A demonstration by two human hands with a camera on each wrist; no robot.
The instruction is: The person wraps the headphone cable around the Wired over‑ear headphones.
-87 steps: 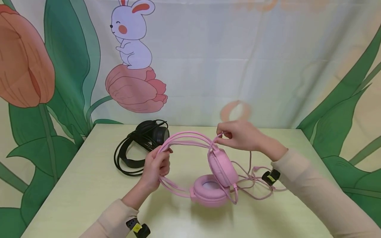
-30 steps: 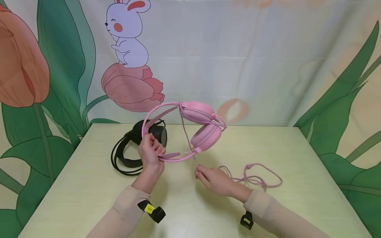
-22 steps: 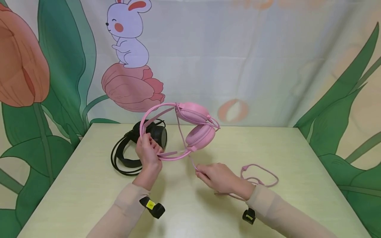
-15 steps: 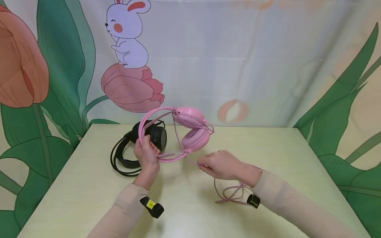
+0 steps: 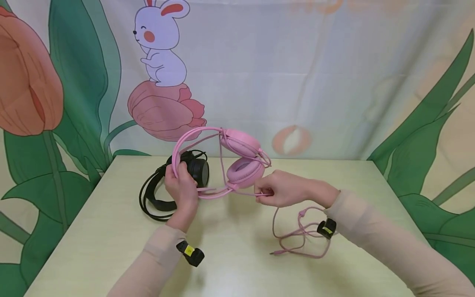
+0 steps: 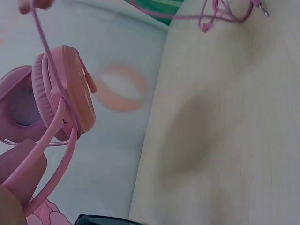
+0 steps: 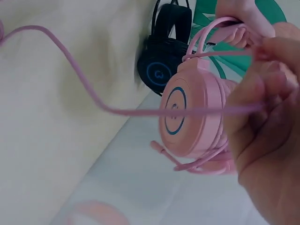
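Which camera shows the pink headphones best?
The head view: it shows the pink headphones with both cups and most of the headband, though the left hand hides some. The left wrist view shows both cups but little headband. The right wrist view shows one cup's outside close up, partly behind the right hand.

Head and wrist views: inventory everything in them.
Table: one, pale yellow, underneath
Pink headphones: one, pink, above the table
Pink cable: one, pink, trailing onto the table
Plug: one, pink, on the table
Black headphones: one, black, table's far left
Black cable: one bundle, black, looped there
Backdrop: one, mostly white, behind the table
Printed rabbit: one, white, backdrop's left
Printed flowers: two, orange and pink, backdrop's left
Printed leaves: several, green, backdrop's sides
Faint prints: several, orange, backdrop's middle and right
Wrist cameras: two, black, one per wrist
Sleeves: two, beige, on the arms
Left grip: one, bare, holding the pink headphones
Right grip: one, bare, holding the pink cable
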